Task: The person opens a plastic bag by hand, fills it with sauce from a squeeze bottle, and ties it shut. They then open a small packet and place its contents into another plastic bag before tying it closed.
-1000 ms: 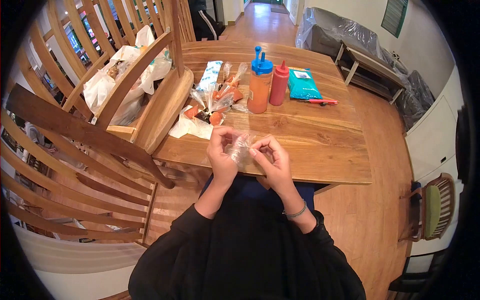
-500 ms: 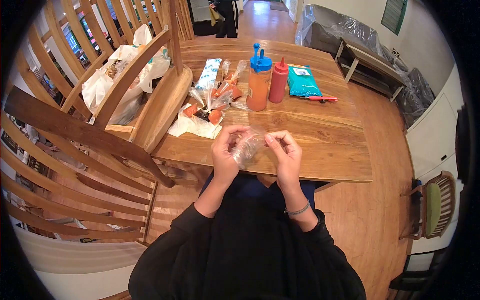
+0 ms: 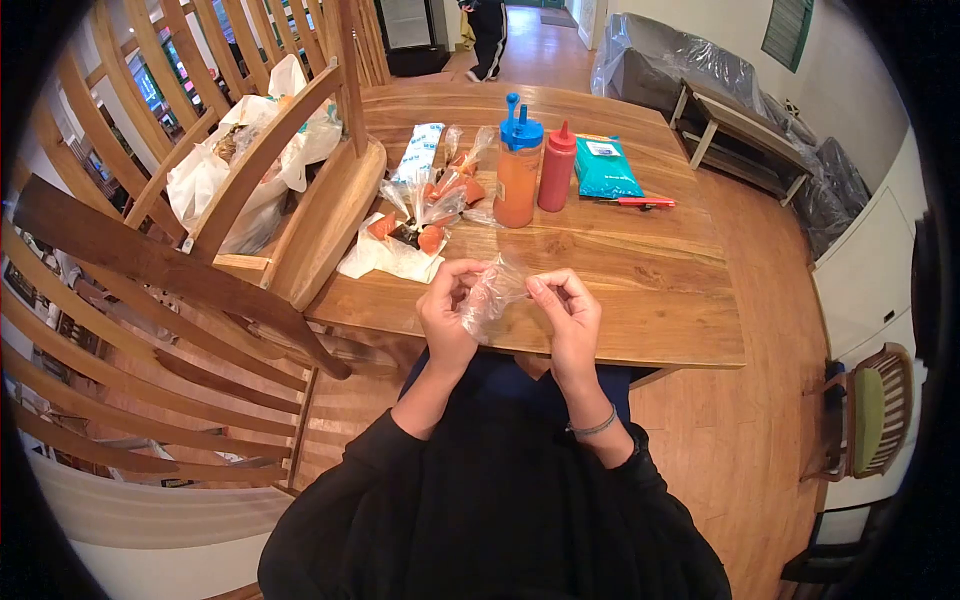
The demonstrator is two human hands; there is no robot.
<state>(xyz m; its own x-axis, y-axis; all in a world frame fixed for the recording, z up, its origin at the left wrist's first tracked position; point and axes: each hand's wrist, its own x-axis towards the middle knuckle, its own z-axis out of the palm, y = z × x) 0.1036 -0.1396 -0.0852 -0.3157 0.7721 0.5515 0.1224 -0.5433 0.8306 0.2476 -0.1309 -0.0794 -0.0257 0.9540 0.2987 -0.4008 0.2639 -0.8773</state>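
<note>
Above the front edge of the wooden table, a clear plastic bag (image 3: 487, 305) is stretched between my two hands. My left hand (image 3: 450, 305) is closed around one side of it. Pinched between thumb and fingertips, the bag's other edge is in my right hand (image 3: 570, 310). Beyond my hands stand an orange sauce bottle (image 3: 516, 185) with a blue cap and a red squeeze bottle (image 3: 557, 172). Several small tied bags of red sauce (image 3: 432, 238) lie to the left, some on a white paper (image 3: 375, 262).
A teal packet (image 3: 606, 170) and a red cutter-like tool (image 3: 645, 202) lie at the right of the wooden table (image 3: 660, 300). A blue-and-white packet (image 3: 418, 152) lies at the back left. On a wooden chair at left sits a white plastic bag (image 3: 200, 185). A person (image 3: 487, 35) stands far back.
The clear bag between my hands has been pulled more upright and spread wider. The person in the background has moved slightly to the right.
</note>
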